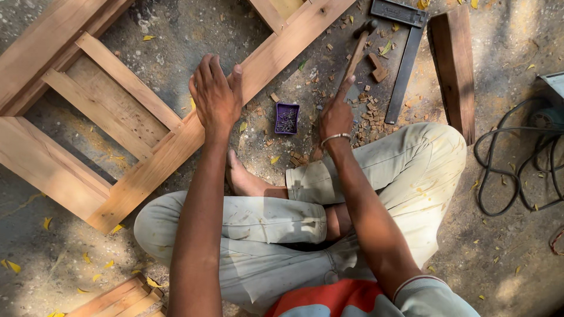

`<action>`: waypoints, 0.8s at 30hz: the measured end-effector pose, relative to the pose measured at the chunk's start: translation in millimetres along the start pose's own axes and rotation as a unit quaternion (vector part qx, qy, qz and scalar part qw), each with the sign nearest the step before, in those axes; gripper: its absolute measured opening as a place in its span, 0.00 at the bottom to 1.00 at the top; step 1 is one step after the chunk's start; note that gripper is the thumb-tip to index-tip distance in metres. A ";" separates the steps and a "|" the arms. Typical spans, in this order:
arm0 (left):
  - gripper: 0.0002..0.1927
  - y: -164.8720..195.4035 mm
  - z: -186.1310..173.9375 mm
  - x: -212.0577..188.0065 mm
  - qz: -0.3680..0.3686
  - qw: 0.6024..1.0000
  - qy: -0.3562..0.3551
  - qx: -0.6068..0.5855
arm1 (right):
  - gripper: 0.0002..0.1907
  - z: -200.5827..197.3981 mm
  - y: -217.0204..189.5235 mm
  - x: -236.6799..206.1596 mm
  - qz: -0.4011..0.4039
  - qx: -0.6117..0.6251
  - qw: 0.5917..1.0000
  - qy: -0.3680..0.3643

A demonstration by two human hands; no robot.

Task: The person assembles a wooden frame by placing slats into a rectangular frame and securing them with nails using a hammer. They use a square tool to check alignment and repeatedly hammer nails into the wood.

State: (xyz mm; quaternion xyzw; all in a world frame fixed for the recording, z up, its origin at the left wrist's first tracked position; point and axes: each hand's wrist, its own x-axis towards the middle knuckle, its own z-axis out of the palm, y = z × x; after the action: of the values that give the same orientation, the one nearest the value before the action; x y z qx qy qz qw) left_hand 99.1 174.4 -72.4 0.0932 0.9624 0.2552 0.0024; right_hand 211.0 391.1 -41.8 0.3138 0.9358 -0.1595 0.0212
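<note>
Person sits cross-legged on the ground. Left hand (216, 97), fingers spread, lies flat on the wooden frame (147, 152) at centre-left, gripping nothing. Right hand (336, 114) is closed round the hammer (355, 56) handle, upper centre-right. Frame looks stiff & heavy, best held by its rails; hammer prob head-heavy, so grip low on handle. Purple nail box (286, 118) sits btwn the hands; steel square (405, 53) upper right.

- Purple tray (286, 118) of small nails, on the ground.
- Steel square (405, 56), up and to the right of the tray.
- Thick wooden block (453, 67), just right of the square.
- Black cable (510, 170), looped far right of the tray.
- Wood chips (370, 111), scattered right of the tray.
- Slatted wooden piece (120, 300), far below-left of the tray.
</note>
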 end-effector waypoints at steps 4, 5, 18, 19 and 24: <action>0.33 -3.0 3.2 2.4 0.011 1.000 0.022 0.015 | 0.44 15.7 1.3 -14.2 -0.023 -0.003 1.000 -0.010; 0.33 -5.3 3.7 -1.5 0.004 1.000 0.017 0.015 | 0.43 18.9 4.0 -5.4 0.005 0.010 0.999 -0.035; 0.32 -13.1 14.8 -5.5 -0.008 0.998 -0.040 0.052 | 0.18 47.9 33.2 15.0 0.001 0.094 0.995 -0.035; 0.32 -12.0 14.5 -5.5 -0.028 0.995 -0.070 0.064 | 0.22 43.5 31.9 7.3 0.004 0.065 0.997 -0.049; 0.29 -10.7 15.2 -2.7 0.031 0.998 0.044 0.034 | 0.36 28.0 24.5 -9.5 -0.075 0.031 0.997 0.010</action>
State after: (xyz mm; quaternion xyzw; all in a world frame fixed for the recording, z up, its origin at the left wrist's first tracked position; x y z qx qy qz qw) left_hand 100.7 172.3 -91.0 0.1120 0.9662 0.2265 -0.0512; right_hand 231.5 395.3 -73.9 0.2449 0.9515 -0.1860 -0.0102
